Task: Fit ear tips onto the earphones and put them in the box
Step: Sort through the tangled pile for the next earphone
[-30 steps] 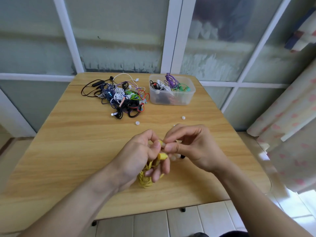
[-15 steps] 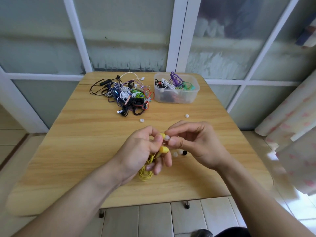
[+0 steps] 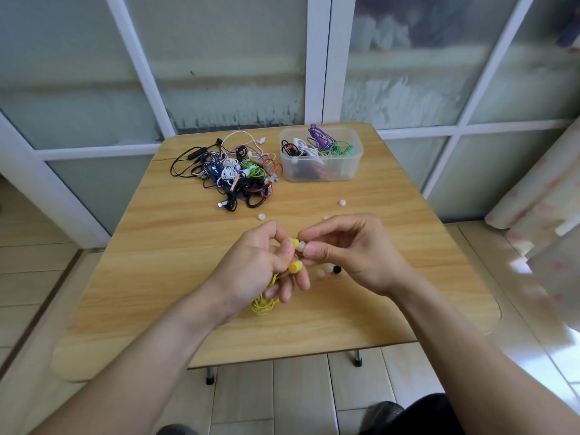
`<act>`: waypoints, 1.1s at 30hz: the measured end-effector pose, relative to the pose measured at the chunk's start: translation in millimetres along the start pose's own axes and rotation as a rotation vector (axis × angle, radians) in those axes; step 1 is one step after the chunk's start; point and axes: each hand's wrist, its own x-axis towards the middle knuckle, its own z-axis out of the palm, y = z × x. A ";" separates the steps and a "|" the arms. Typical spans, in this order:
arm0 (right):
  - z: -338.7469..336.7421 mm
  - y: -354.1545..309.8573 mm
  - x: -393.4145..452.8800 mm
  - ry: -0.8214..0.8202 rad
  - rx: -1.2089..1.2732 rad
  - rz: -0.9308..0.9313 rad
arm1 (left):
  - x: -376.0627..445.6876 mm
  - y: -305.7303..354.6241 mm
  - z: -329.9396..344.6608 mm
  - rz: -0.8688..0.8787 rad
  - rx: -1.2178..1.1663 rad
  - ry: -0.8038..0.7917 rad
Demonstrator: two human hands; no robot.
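Note:
My left hand (image 3: 257, 271) holds a pair of yellow earphones (image 3: 295, 267); its fingers curl round the buds while the coiled yellow cable (image 3: 263, 306) hangs below onto the table. My right hand (image 3: 351, 249) pinches a white ear tip (image 3: 302, 245) against the upper yellow bud. Loose ear tips, white (image 3: 320, 273) and black (image 3: 337, 269), lie on the table just under my right hand. A clear plastic box (image 3: 323, 171) with several earphones inside stands at the back right.
A tangled pile of earphones (image 3: 233, 174) lies at the back of the wooden table (image 3: 157, 262), left of the box. Single white ear tips (image 3: 261, 216) (image 3: 342, 202) sit mid-table. Window frames stand behind; a curtain (image 3: 543, 199) hangs at the right.
Both hands stay together over the table's middle. The white ear tip now shows between my right fingertips at the upper bud. The camera view has shifted slightly.

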 end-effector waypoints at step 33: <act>24.9 6.7 19.1 0.224 -0.614 -0.431 | 14.3 -12.6 -15.2 0.132 -0.284 0.054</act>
